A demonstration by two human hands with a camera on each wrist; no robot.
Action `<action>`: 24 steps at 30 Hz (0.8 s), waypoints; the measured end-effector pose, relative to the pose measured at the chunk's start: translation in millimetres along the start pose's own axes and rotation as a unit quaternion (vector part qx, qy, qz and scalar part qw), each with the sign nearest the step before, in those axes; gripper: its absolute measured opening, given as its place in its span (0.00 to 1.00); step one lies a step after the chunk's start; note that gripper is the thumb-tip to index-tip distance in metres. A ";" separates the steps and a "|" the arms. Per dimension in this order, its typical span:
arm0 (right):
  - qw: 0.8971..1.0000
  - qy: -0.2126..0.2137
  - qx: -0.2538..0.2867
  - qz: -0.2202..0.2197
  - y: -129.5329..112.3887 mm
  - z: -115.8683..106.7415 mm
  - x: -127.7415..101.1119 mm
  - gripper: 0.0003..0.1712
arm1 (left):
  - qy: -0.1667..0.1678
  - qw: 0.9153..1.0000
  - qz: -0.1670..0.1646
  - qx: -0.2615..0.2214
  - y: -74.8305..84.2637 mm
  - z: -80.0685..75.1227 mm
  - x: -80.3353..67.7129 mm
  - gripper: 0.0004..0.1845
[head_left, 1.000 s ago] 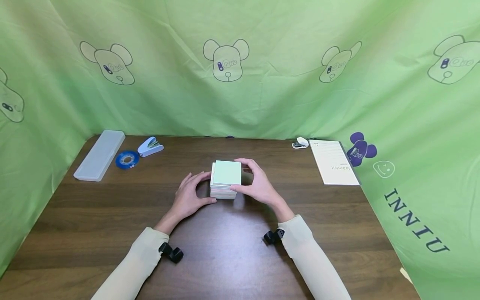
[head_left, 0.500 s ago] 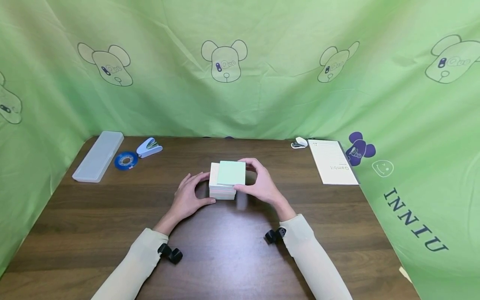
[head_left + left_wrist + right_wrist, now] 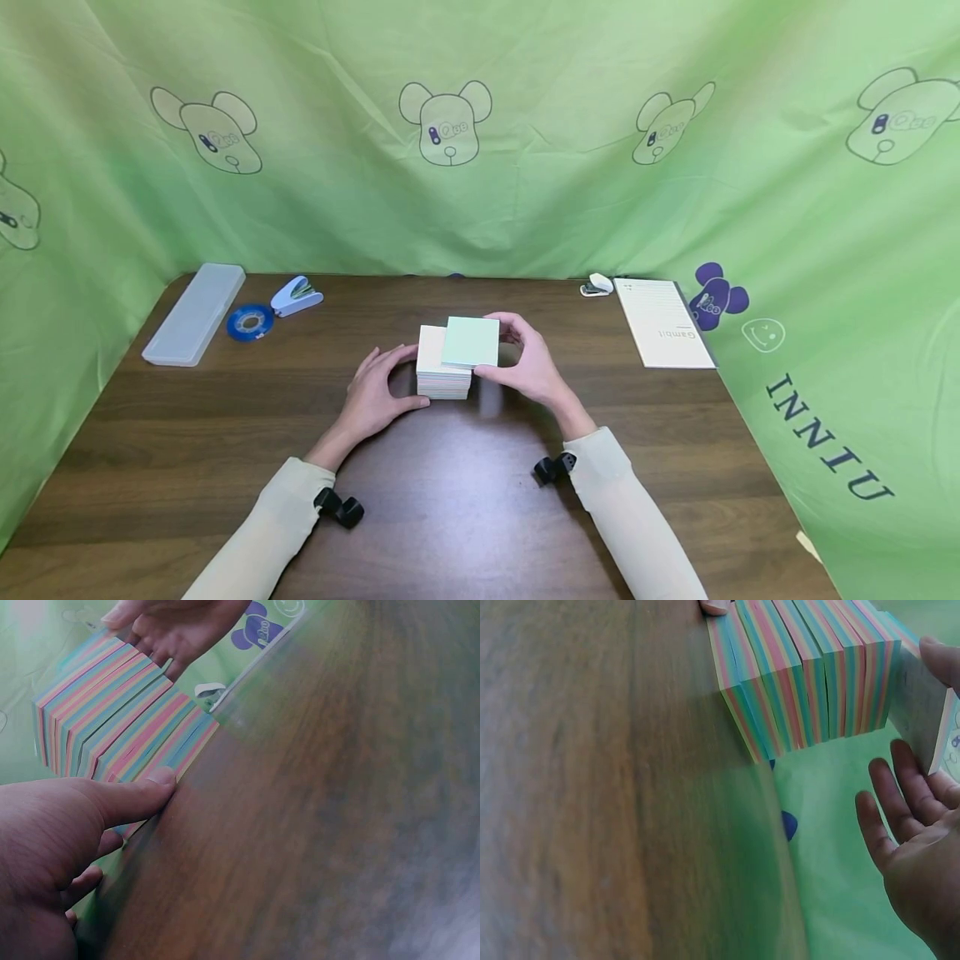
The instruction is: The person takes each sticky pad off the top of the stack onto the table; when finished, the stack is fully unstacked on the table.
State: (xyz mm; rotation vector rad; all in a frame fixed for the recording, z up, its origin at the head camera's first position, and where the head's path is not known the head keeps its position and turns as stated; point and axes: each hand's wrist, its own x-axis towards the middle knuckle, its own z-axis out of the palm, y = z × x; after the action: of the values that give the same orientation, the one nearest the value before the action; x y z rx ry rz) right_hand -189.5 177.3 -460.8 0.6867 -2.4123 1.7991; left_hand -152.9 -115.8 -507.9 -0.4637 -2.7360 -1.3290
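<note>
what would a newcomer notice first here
Probably the square stack of stripe-edged paper pads between the left hand and right hand on the brown wooden table. The pale green square paper pad on top, pinched by the right hand, overhangs the stack's right side. Behind the table hangs a green cloth curtain.

On the brown wooden counter (image 3: 450,517), the left hand (image 3: 378,396) holds a square stack of pale-striped paper pads (image 3: 443,386). The right hand (image 3: 531,365) pinches a pale green square paper pad (image 3: 471,341), which overlaps this stack's right part. To the left lie a long translucent plastic box (image 3: 193,315), a blue tape roll (image 3: 234,322) and a light-blue stapler (image 3: 295,298); to the right, a white stapler (image 3: 599,283) and a white notepad (image 3: 663,323).
</note>
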 end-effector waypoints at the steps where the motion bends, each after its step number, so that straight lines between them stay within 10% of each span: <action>1: 1.000 0.002 0.004 -0.001 0.3 -0.6 0.0 0.42 | 0.000 1.000 0.000 0.000 -0.2 0.1 -0.2 0.49; 24: 0.992 0.052 0.104 0.055 16.0 -27.7 1.5 0.46 | 0.003 1.000 0.005 -0.002 0.7 1.3 -0.6 0.49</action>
State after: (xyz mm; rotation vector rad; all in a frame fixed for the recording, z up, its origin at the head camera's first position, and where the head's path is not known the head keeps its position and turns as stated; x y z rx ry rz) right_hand -202.9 206.0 -465.9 0.4686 -2.2588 2.0952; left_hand -152.1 -114.5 -508.3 -0.4727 -2.7230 -1.3320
